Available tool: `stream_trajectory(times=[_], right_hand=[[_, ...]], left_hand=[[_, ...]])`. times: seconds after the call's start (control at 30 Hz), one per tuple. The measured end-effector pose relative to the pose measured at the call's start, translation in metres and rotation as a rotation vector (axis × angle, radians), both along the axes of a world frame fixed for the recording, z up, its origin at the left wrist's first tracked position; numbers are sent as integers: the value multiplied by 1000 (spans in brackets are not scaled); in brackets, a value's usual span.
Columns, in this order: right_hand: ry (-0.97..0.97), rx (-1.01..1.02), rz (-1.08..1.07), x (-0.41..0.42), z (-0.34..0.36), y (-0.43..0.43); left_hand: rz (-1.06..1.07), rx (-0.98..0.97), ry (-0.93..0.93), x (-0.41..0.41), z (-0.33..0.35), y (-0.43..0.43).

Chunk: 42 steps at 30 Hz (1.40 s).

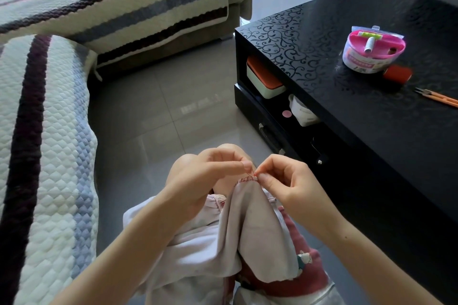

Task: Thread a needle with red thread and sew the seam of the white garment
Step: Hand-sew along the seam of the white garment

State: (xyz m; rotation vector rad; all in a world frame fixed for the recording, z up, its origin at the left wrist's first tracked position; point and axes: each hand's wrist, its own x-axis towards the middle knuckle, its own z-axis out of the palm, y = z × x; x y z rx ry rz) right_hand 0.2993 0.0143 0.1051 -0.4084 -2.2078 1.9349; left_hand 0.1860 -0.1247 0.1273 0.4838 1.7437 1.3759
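pink sewing kit box point(373, 53) label print, too blurred to read

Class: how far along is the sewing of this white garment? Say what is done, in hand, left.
Done: threading, and a row of red stitches shows on the top edge of the white garment. In hand: the right hand pinches that edge, the left hand pinches the red thread above it; the needle is too small to see. Left: likely more seam, then cutting the thread; the clippers lie on the table.
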Motion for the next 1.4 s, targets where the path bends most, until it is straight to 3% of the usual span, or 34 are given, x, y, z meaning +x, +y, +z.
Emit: stream_trajectory(times=[0.23,0.47,0.6,0.77,0.97,1.27,1.4], right_hand=[[76,-45,69,3,0,1],[197,-179,97,5,1,0],[232,-130,55,3,7,4],[267,-127,-44,0,19,8],[312,66,-93,-7,29,16],[291,-533,-91,-27,63,38],[296,-607,-56,-37,71,45]], left_hand=[[19,-19,-58,0,2,2],[-29,138,-109,10,4,10],[-26,162,-134,16,-2,9],[-102,102,-44,21,-1,7],[-38,25,107,23,5,5],[40,18,113,21,-2,0],[37,-21,136,23,-1,0]])
